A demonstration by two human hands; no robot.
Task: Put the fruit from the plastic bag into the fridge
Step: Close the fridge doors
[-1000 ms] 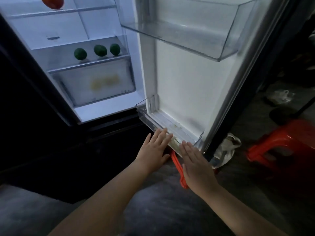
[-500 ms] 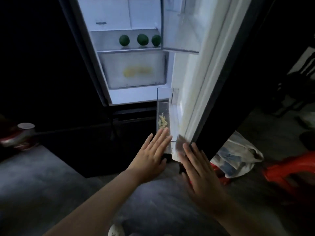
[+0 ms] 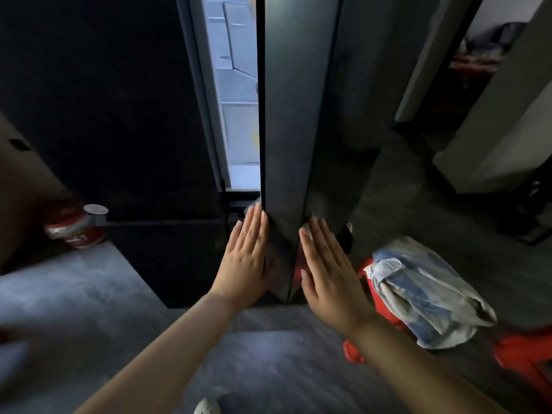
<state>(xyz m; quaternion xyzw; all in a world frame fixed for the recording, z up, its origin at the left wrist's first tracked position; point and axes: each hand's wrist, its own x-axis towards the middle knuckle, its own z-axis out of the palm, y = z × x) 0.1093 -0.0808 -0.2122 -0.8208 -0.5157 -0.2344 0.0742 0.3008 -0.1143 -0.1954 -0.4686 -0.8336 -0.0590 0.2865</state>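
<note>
Both palms flat, fingers straight, gripping nothing: left hand (image 3: 246, 258) and right hand (image 3: 328, 273) press low on the dark fridge door (image 3: 298, 115), centre frame. Only a bright sliver of fridge (image 3: 239, 115) shows above. The plastic bag (image 3: 424, 294) lies crumpled on the floor, lower right.
</note>
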